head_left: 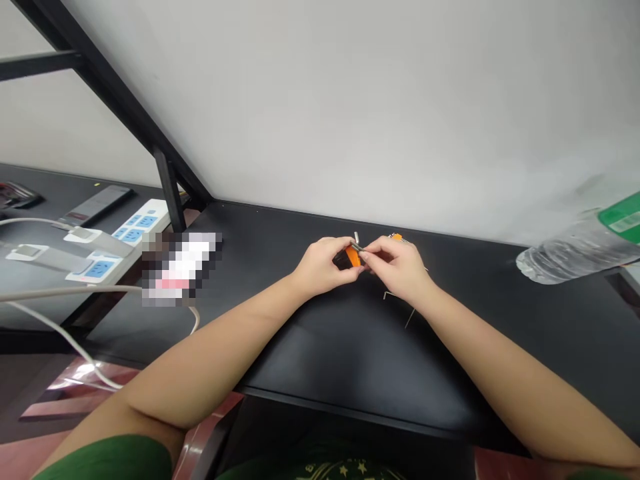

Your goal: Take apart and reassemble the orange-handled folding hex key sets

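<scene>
Spreading under both hands, the black desk (pixel 310 360) meets a pale wall (pixel 360 120) at its far edge. Toward its right end is the bottle (pixel 575 257), clear with a green label (pixel 623 217); whether any liquid is inside cannot be told. On the far left, beyond a black frame bar, a white power strip (pixel 159 212) has plugs in some sockets. Near the desk's middle, the left hand (pixel 325 267) and right hand (pixel 397 267) almost meet at the fingertips. The left grip is closed around an orange piece (pixel 354 257), held between thumb and forefinger, with a dark part toward the palm. The right grip pinches a thin dark rod (pixel 358 247) by its right end. Its long axis runs crosswise between the hands, dipping slightly toward the right fingertips, with its left end at the left forefinger and the orange piece just below. A pale stub (pixel 357 237) rises beside it; whether the two are joined is unclear. Past the right knuckles shows an orange bit (pixel 397 237), and below that hand thin bent wires (pixel 410 318) stick out over the desk, partly hidden.
</scene>
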Motion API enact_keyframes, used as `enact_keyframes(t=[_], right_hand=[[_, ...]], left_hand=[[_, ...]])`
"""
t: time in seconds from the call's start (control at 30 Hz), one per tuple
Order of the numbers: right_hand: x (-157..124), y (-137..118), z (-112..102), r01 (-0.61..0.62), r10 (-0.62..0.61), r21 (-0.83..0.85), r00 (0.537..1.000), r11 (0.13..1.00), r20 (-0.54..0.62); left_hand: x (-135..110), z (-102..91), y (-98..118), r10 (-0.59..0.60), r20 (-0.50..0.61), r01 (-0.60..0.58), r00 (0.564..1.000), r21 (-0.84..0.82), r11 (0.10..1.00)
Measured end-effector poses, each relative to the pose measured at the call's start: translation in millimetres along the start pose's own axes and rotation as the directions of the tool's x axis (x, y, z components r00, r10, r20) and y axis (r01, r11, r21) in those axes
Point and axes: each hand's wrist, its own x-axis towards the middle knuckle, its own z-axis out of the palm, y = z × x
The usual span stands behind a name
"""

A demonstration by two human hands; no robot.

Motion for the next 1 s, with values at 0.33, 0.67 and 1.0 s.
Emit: enact_keyframes(t=[0.33, 0.67, 1.0], right_hand=[[-0.3, -6.4, 1.5, 0.081, -0.04, -0.336, 0.991, 0.938, 0.129], [19.2, -11.4, -111.4, -0.108, 0.427, -0.671, 0.841, 0.734, 0.331], [15.1, 21.5, -81.1, 0.111, 0.477, -0.866, 0.797, 0.487, 0.371]], left_hand=[[-0.7, 5.5, -1.4, 0.112, -0.014, -0.111, 0.994, 0.055, 0.992], [2.6, -2.3, -0.2, -0.031, 0.059, 0.028, 0.998, 0.045, 0.999], [2.9, -1.7, -5.0, -0.054, 0.058, 0.056, 0.997, -0.022, 0.998]])
